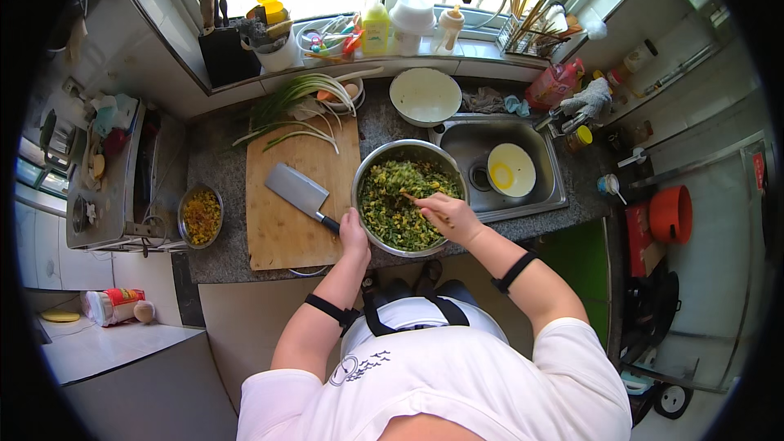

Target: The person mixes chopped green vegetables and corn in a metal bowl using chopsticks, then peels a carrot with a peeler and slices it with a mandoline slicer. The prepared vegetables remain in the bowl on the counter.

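Observation:
A large stainless steel bowl (360,162) holds a chopped mix of green and yellow bits (398,220). My right hand (452,217) grips wooden chopsticks (411,197), whose tips are in the mix. At the bowl's lower left rim rests my left hand (355,236); its fingertips are partly hidden against the rim. Beside it, on a wooden cutting board (294,239), lies a cleaver (297,188) with its black handle close to my left hand. Green onions (288,101) lie across the board's far end.
A steel bowl of orange-yellow food (202,217) stands left of the board. Behind the mixing bowl is an enamel bowl (425,97). The sink (539,135) at right holds a white bowl (520,162) with yellow liquid. Bottles and a knife block (226,55) line the windowsill.

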A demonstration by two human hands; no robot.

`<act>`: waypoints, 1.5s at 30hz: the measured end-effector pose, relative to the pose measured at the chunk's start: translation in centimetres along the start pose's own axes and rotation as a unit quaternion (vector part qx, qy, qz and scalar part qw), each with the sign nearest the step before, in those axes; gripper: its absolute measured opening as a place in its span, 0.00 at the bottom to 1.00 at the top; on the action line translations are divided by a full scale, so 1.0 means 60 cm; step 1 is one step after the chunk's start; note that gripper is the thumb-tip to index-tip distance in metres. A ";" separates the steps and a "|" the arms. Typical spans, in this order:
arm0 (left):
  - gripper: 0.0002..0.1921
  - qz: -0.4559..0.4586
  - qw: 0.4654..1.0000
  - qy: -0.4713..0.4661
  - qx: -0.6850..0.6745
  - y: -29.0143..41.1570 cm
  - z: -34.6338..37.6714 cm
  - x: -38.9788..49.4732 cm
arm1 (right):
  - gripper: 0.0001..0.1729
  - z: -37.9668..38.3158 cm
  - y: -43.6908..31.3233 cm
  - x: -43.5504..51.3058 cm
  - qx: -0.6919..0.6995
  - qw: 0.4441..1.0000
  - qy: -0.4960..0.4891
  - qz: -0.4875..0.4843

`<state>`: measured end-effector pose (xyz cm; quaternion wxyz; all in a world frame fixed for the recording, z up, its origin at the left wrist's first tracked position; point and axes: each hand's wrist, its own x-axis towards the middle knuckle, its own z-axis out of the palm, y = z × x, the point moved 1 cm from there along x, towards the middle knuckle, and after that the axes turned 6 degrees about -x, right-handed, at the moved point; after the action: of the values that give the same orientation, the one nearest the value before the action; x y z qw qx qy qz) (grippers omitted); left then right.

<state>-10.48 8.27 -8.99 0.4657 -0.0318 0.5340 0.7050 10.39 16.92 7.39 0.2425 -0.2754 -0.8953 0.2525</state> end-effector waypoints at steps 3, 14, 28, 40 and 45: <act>0.15 0.040 0.996 -0.043 0.075 0.013 -0.007 -0.009 | 0.12 -0.056 0.012 -0.031 0.226 0.963 0.033 0.145; 0.09 -0.050 0.992 -0.046 0.107 0.051 -0.010 -0.036 | 0.10 0.017 -0.068 -0.097 0.142 0.972 0.090 0.164; 0.03 0.188 0.969 -0.004 0.157 0.130 -0.060 -0.023 | 0.17 -0.159 0.173 -0.272 0.221 0.894 0.053 0.385; 0.17 0.355 0.888 0.161 0.245 0.218 0.076 -0.130 | 0.29 -0.768 0.881 -0.447 -0.121 0.547 0.554 0.616; 0.22 0.300 0.928 0.167 0.146 0.178 0.177 -0.270 | 0.39 -0.787 1.001 -0.442 0.198 0.486 0.570 0.632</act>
<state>-3.92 6.51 12.08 0.1358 0.0807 0.6855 0.7107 79.09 58.95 0.01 0.5235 -0.7955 -0.0730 0.2964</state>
